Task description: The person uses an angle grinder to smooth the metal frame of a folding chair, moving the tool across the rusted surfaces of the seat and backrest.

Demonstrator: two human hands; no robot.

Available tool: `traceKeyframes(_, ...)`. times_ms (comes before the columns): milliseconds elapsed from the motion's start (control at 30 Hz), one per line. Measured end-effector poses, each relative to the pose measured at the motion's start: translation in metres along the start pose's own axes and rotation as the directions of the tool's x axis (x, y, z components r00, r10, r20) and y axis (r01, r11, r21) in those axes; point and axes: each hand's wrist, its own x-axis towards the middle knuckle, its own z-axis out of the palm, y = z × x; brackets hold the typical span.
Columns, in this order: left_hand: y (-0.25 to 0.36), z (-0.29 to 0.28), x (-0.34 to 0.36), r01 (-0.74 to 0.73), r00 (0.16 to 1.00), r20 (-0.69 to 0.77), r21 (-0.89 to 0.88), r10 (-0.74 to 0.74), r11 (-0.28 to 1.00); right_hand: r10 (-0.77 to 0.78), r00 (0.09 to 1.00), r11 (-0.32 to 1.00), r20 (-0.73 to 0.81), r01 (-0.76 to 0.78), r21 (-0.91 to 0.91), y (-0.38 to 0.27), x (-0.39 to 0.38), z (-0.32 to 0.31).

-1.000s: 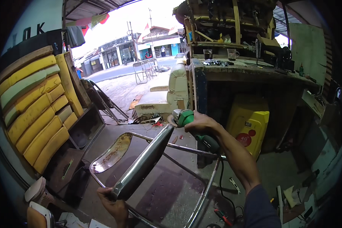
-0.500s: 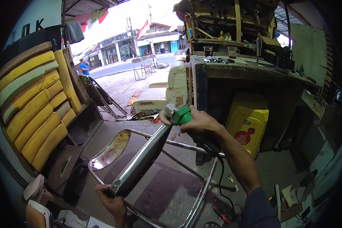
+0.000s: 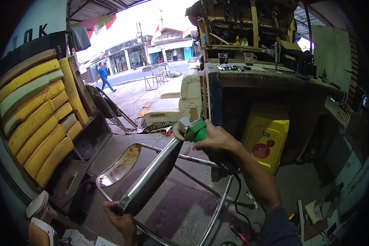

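Observation:
My right hand (image 3: pixel 220 141) is closed around a green angle grinder (image 3: pixel 197 130), whose guard and disc sit at the far upper end of a shiny metal chair seat (image 3: pixel 152 167). Whether the disc touches the metal I cannot tell. At the seat's near corner, my left hand (image 3: pixel 122 219) grips the edge between thumb and fingers. The seat stands tilted on edge inside a tubular folding-chair frame (image 3: pixel 222 201). On the frame's left side is a curved, rust-spotted backrest plate (image 3: pixel 119 167). A black cord (image 3: pixel 238 199) hangs below the grinder.
Yellow foam pads (image 3: pixel 39 123) are stacked at left beside folded chairs (image 3: pixel 110 106). A workbench (image 3: pixel 270 74) with glasses stands at right, a yellow box (image 3: pixel 266 139) beneath it. Pliers (image 3: pixel 238 233) and a cutter knife (image 3: pixel 252 199) lie on the floor. White cushioned seating (image 3: pixel 168 104) stands ahead.
The grinder and both hands stay at nearly the same places on the seat; the grinder sits slightly lower in view. Outside, a person in blue has walked rightward into fuller view.

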Motion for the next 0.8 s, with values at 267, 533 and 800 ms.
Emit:
traceKeyframes(267,-0.010,-0.003,-0.002,-0.006,1.000,-0.001,0.030,0.006,1.000,0.062,0.994,0.998,-0.092,-0.063,-0.013,0.002,-0.011,0.008)
traceKeyframes(533,-0.008,-0.004,-0.003,0.005,1.000,-0.002,-0.004,-0.005,1.000,-0.073,0.997,0.997,0.000,0.073,-0.011,-0.024,-0.009,0.001)
traceKeyframes(800,0.001,0.002,-0.002,0.015,1.000,0.014,-0.095,-0.014,0.995,0.147,0.989,0.973,0.031,-0.139,-0.182,-0.022,0.039,-0.020)
